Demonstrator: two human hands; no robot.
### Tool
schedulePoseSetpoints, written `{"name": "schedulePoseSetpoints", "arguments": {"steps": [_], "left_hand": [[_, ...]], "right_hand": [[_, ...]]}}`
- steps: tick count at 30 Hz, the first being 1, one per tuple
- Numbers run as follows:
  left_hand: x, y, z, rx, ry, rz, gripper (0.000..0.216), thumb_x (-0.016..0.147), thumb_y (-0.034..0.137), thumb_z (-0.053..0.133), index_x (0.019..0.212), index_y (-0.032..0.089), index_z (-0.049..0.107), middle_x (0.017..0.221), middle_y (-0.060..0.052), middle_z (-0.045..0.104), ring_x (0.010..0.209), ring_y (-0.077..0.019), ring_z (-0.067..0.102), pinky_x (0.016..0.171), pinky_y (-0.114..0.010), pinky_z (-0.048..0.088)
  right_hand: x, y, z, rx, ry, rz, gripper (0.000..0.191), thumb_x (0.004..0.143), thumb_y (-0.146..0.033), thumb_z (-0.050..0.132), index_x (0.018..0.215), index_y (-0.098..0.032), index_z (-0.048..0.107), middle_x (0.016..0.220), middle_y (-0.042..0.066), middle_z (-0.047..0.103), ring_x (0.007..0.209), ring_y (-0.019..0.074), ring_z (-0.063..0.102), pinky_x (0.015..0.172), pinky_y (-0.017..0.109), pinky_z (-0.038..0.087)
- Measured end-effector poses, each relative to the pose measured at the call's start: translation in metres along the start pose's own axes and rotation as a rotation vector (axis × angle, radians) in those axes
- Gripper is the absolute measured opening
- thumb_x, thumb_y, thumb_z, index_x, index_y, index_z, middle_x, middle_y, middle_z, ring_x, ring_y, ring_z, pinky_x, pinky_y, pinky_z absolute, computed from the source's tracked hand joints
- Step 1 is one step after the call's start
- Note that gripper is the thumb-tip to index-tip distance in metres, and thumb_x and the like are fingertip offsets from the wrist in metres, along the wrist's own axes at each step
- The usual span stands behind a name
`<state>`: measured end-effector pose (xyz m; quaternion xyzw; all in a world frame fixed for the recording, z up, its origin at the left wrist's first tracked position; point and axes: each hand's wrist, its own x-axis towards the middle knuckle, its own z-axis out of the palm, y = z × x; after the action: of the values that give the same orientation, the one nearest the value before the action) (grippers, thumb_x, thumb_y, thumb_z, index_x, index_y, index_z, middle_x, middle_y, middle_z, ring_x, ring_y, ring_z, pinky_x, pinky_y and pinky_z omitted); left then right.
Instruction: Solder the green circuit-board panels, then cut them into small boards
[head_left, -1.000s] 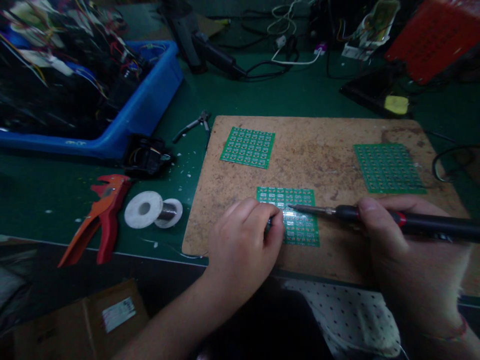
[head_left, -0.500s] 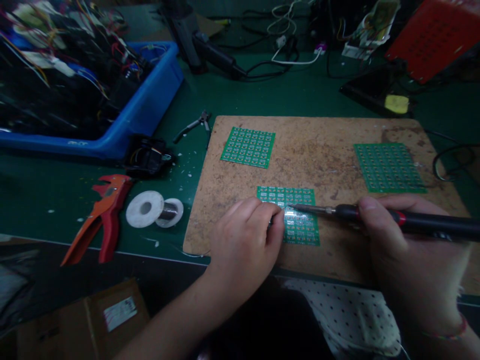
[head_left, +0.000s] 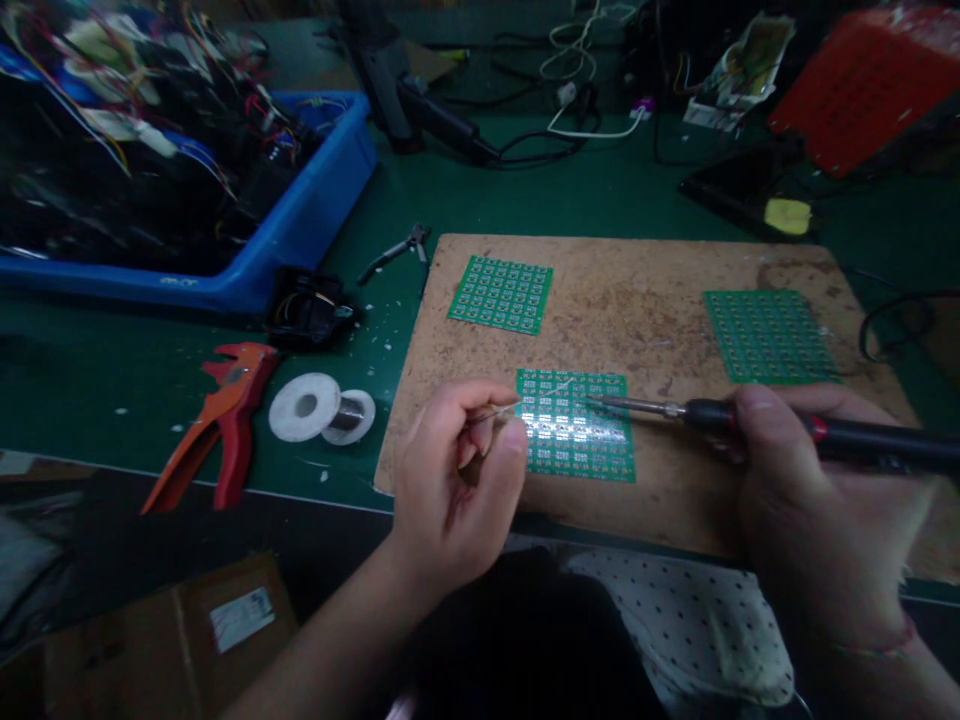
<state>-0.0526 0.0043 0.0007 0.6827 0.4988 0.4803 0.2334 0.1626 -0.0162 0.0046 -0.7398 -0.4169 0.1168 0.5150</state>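
Observation:
A small green circuit board panel (head_left: 577, 435) lies near the front edge of a brown cork mat (head_left: 645, 300). My left hand (head_left: 454, 485) is closed in a pinch on a thin solder wire (head_left: 525, 402) that reaches over the panel's top left corner. My right hand (head_left: 810, 500) grips a black and red soldering iron (head_left: 750, 420), its metal tip just above the panel's upper right part. Both hands sit at the mat's near edge.
Two more green panels (head_left: 501, 294) (head_left: 769, 335) lie on the mat. Left of it are a solder spool (head_left: 322, 408), red wire strippers (head_left: 217, 420), small cutters (head_left: 394, 250) and a blue bin (head_left: 300, 220) of wired parts. Cables and a red box (head_left: 862, 80) stand behind.
My left hand has pulled back to the left off the panel and turned, showing the solder wire in its pinch. The iron tip has shifted slightly right. The view moved a little.

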Motion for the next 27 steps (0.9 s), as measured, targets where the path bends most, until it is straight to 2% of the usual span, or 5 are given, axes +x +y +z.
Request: {"name": "schedulePoseSetpoints", "arguments": {"steps": [3, 7, 14, 21, 27], "left_hand": [[0.003, -0.003, -0.004, -0.043, -0.007, -0.061, 0.006, 0.092, 0.02, 0.054, 0.088, 0.018, 0.059, 0.071, 0.003, 0.052, 0.06, -0.0081, 0.048, 0.053, -0.023, 0.039], [0.008, -0.004, -0.011, 0.181, -0.071, 0.005, 0.004, 0.086, 0.017, 0.065, 0.086, 0.02, 0.068, 0.074, 0.003, 0.059, 0.063, -0.008, 0.051, 0.058, -0.023, 0.041], [0.008, 0.006, -0.002, 0.306, 0.109, 0.147, 0.006, 0.077, 0.017, 0.073, 0.082, 0.02, 0.072, 0.068, 0.003, 0.052, 0.061, -0.0081, 0.049, 0.056, -0.024, 0.038], [0.013, 0.002, 0.011, 0.219, -0.084, 0.043, 0.014, 0.08, 0.018, 0.064, 0.067, 0.017, 0.06, 0.063, 0.003, 0.046, 0.061, -0.0099, 0.046, 0.057, -0.027, 0.035], [0.01, -0.001, 0.01, 0.188, -0.094, -0.004, 0.015, 0.079, 0.019, 0.065, 0.065, 0.018, 0.06, 0.06, 0.004, 0.046, 0.058, -0.0096, 0.047, 0.058, -0.028, 0.035]], "right_hand": [[0.0, 0.001, 0.0, 0.011, 0.022, -0.002, 0.019, 0.079, -0.038, 0.069, 0.07, -0.021, 0.065, 0.063, -0.002, 0.061, 0.057, 0.0097, 0.053, 0.055, 0.027, 0.04], [-0.001, 0.001, 0.001, 0.024, 0.017, 0.023, 0.02, 0.078, -0.039, 0.069, 0.072, -0.021, 0.064, 0.063, -0.002, 0.06, 0.057, 0.0099, 0.053, 0.054, 0.027, 0.039], [0.0, 0.001, 0.001, -0.008, 0.021, -0.009, 0.02, 0.078, -0.038, 0.069, 0.071, -0.021, 0.063, 0.064, -0.002, 0.061, 0.057, 0.0092, 0.053, 0.055, 0.026, 0.039], [0.0, 0.003, 0.001, 0.027, 0.024, 0.028, 0.019, 0.077, -0.038, 0.071, 0.071, -0.021, 0.064, 0.066, -0.001, 0.063, 0.058, 0.0101, 0.055, 0.056, 0.027, 0.041], [0.0, 0.003, -0.001, 0.022, 0.006, 0.038, 0.02, 0.076, -0.04, 0.072, 0.072, -0.022, 0.064, 0.068, -0.002, 0.062, 0.059, 0.0099, 0.055, 0.056, 0.027, 0.041]]}}
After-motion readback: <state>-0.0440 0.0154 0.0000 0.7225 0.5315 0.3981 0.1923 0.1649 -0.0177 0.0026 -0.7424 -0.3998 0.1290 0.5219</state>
